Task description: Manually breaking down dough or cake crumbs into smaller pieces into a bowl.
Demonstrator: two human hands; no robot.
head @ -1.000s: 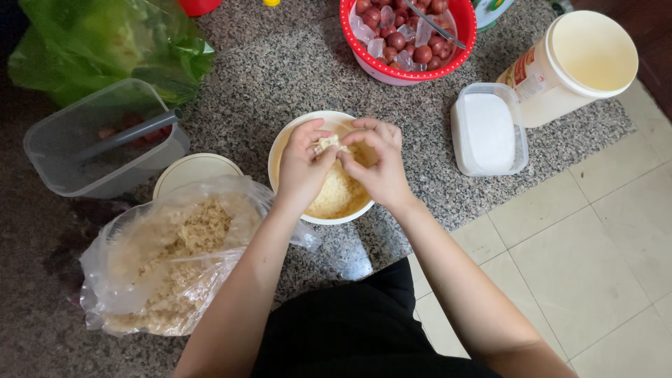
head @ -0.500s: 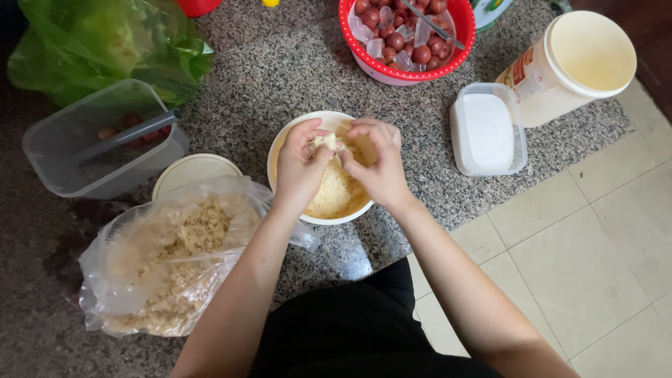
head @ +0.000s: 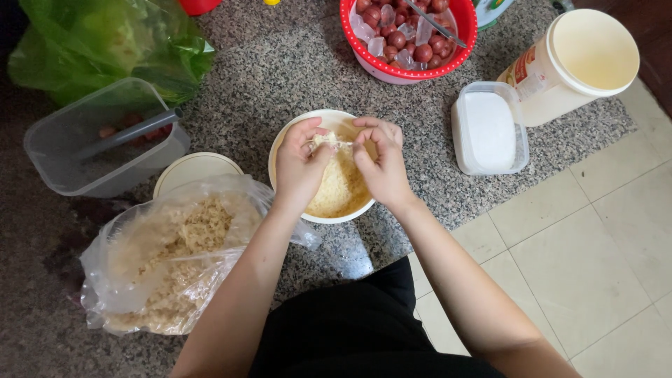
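A cream bowl (head: 334, 119) of pale dried noodles (head: 338, 189) sits on the speckled granite counter (head: 280, 77). Both my hands hover over the bowl. My left hand (head: 301, 168) and my right hand (head: 381, 164) pinch a small clump of noodles (head: 330, 142) between their fingertips, above the heap. To the left lies a clear plastic bag (head: 168, 259) full of the same dried noodles, partly under my left forearm.
A cream lid (head: 194, 169) lies beside the bag. A clear tub (head: 98, 136) with a grey utensil stands at the left, a green plastic bag (head: 105, 42) behind it. A red bowl (head: 409, 35) of red fruit and ice, a white-filled container (head: 490, 129) and a tipped bucket (head: 574, 63) are at the right.
My hands have stayed over the bowl, fingers shifting slightly as they pull the noodle clump apart. Nothing else has moved.
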